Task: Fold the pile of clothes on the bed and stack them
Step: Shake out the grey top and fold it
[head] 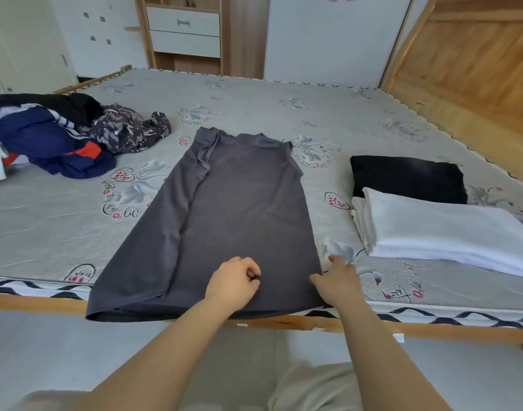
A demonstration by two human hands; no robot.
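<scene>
Left hand [235,281] pinches the shirt [239,209] hem; right hand [337,278], fingers loose, touches its edge; lift both corners evenly

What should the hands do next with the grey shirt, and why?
Probably lift the near hem and fold it up toward the collar. The grey shirt already lies flat with both sides folded in, the left hand pinches the cloth near the hem, and the right hand rests at its right edge. Folded clothes wait stacked on the right.
</scene>
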